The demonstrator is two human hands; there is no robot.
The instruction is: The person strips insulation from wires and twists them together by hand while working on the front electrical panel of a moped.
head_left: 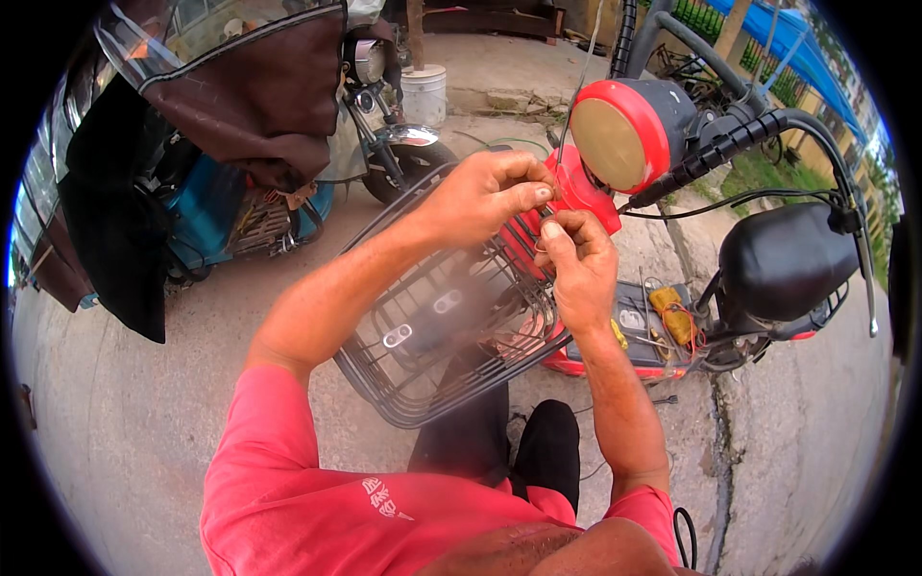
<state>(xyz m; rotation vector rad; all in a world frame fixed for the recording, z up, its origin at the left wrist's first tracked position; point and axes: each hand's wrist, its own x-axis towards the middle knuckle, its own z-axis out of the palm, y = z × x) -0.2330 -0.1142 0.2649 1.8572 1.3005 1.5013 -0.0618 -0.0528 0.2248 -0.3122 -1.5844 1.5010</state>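
Both my hands meet in front of the red scooter's round headlight (613,137), above the black wire basket (403,408). My left hand (490,197) is closed in a pinch, thumb against forefinger. Between its fingertips and those of my right hand (584,257) is a small dark piece, mostly covered. A thin wire (540,252) curls out beside my right thumb, and that hand is pinched too. Just above my left fingertips runs a thin cable (574,99); whether it joins the piece in my fingers is hidden. Red front bodywork (588,197) lies behind my hands.
On the scooter's footboard lie a yellow wrapped bundle (675,317) with wires and several tools. The black seat (789,257) and handlebar (744,139) are at right. A covered blue three-wheeler (202,206) stands at left, with a white bucket (424,94) behind. Cracked concrete (173,432) lies below.
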